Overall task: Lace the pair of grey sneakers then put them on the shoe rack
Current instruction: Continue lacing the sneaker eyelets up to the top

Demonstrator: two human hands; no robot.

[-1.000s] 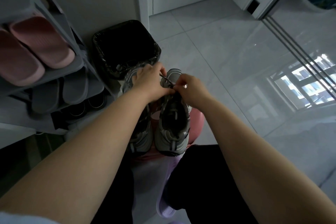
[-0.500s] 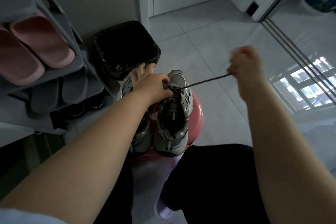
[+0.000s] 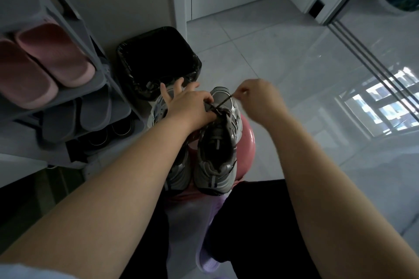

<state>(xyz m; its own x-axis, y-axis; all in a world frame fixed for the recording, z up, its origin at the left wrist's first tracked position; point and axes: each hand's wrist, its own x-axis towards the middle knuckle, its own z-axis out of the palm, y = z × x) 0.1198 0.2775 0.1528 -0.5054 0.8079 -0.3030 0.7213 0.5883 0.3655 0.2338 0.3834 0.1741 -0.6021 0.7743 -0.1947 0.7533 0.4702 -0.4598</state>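
The right hand (image 3: pixel 256 97) is closed in a pinch, thumb and forefinger gripping the free end of one thin dark shoelace (image 3: pixel 223 102). The lace runs taut and slanting down to the left hand (image 3: pixel 190 106). That hand's thumb and forefinger are curled round the same lace where it leaves the eyelets. Its other three fingers stretch out straight over the further sneaker's toe.

Both hands work above a round, glossy pink plastic stool (image 3: pixel 247 142), which carries the two grey mesh sneakers with silver trim side by side, toes pointing away from the person. The sneaker on the stool's right half (image 3: pixel 217 142) shows its open collar and tongue and is the one being laced. The sneaker on the stool's left half (image 3: pixel 158 108) is mostly hidden under the left forearm, so its lacing cannot be made out.

Just beyond the stool stands one square black bin lined with a black bag (image 3: pixel 158 59). Left of the stool is the grey plastic shoe rack (image 3: pixel 90 52), with neither sneaker on it. On its slanted tiers are two pink slide slippers (image 3: pixel 54 56), below them two grey slippers (image 3: pixel 77 118), and below those a dark pair (image 3: pixel 108 131) too dim to identify. Near the stool's front edge are the person's black-trousered legs and one lilac slipper (image 3: pixel 208 260) on a foot. Pale glossy floor tiles (image 3: pixel 283 52) spread to the stool's right.
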